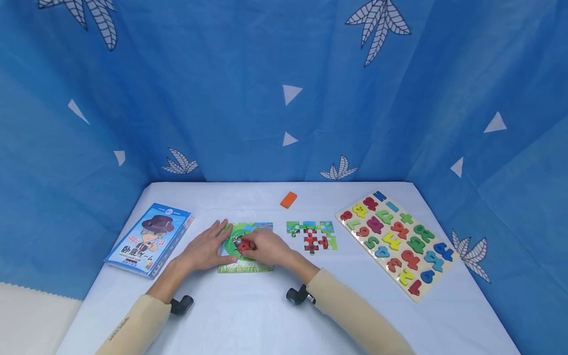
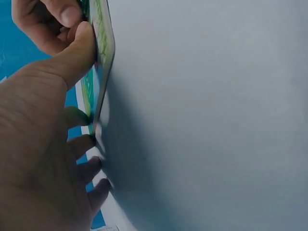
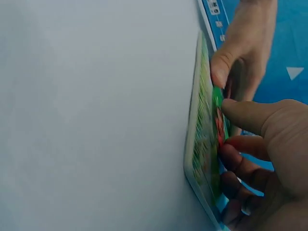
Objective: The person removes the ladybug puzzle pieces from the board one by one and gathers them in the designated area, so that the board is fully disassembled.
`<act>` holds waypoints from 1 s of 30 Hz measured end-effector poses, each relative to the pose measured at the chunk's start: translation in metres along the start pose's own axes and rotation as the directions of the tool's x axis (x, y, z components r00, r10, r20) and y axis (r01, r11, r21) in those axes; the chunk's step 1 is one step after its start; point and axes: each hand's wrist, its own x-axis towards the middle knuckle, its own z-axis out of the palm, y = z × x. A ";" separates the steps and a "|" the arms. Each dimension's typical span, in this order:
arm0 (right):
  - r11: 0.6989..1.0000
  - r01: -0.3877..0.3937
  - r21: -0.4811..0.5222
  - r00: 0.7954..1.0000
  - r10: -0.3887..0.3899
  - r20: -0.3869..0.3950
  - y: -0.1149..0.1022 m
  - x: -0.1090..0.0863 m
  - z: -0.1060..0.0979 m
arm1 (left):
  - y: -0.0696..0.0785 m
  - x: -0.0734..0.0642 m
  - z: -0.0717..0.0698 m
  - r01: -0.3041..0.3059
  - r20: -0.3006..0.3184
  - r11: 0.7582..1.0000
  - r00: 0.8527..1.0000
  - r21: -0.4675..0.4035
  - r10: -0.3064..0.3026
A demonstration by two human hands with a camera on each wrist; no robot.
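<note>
Resting on the left part of the puzzle board (image 1: 245,268), the left hand (image 1: 207,250) has its fingers spread, the thumb touching the board and pointing towards the other hand. The right hand (image 1: 271,248) has its fingers bent down onto the red ladybug (image 1: 241,243) near the board's middle. Its thumb and forefinger lie on either side of the red part; whether they pinch a piece or only press there, I cannot tell.

The puzzle board lies left of the worktop's (image 1: 257,315) middle line, well in from the far edge. To its right, apart from it, lies a cluster of loose pieces (image 1: 311,240) in red, green and blue, some of them touching one another.

An orange block (image 1: 288,199) lies near the far edge, about halfway between the far corners. Along the left edge is a blue box (image 1: 148,239) with a hatted figure on its lid. A number board (image 1: 384,263) lies aslant towards the right edge, one corner reaching it, bearing coloured numerals (image 1: 413,259) and signs. Beige sleeves (image 1: 359,315) cover both forearms, and a black device (image 1: 182,305) sits at each wrist. Behind the far edge hangs a blue curtain (image 1: 248,98) with white leaves and triangles.
</note>
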 end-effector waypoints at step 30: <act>0.966 -0.158 0.203 0.980 0.179 -0.092 -0.011 0.012 0.014 | 0.011 0.006 -0.008 0.054 0.058 0.997 0.997 0.050 -0.057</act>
